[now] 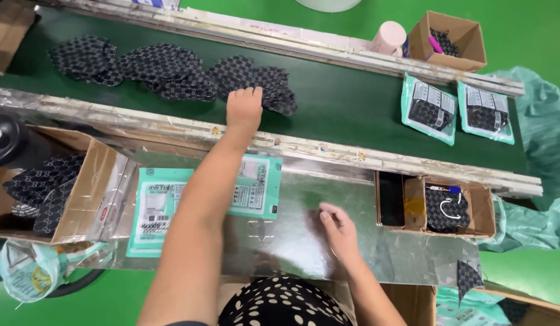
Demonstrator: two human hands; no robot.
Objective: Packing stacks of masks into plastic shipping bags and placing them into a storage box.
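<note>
We reached our left hand (244,108) out over the conveyor belt (346,105), fingers pressing the nearest patterned dark cloth (256,81) ready to drag it in, while our right hand (337,232) rested open and empty on the shiny bench (304,181), beside the teal packets (256,187).
</note>
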